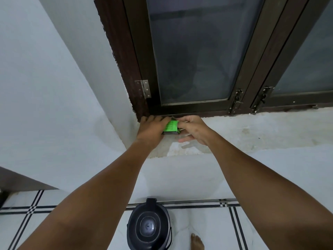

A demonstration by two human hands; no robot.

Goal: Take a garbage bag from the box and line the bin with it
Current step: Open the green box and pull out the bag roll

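Observation:
A small green garbage bag box [170,127] sits on the white window sill [252,130], close to the corner of the dark window frame. My left hand [151,129] wraps around the box's left side and covers part of it. My right hand [193,129] pinches the box's right end with the fingertips. No bag is visible outside the box. A black bin [148,230] with its domed lid shut stands on the tiled floor directly below, between my forearms.
A dark-framed window [194,55] with frosted glass rises behind the sill. A white wall [54,87] closes in on the left. A bare foot [197,241] stands right of the bin on white tiles with black lines.

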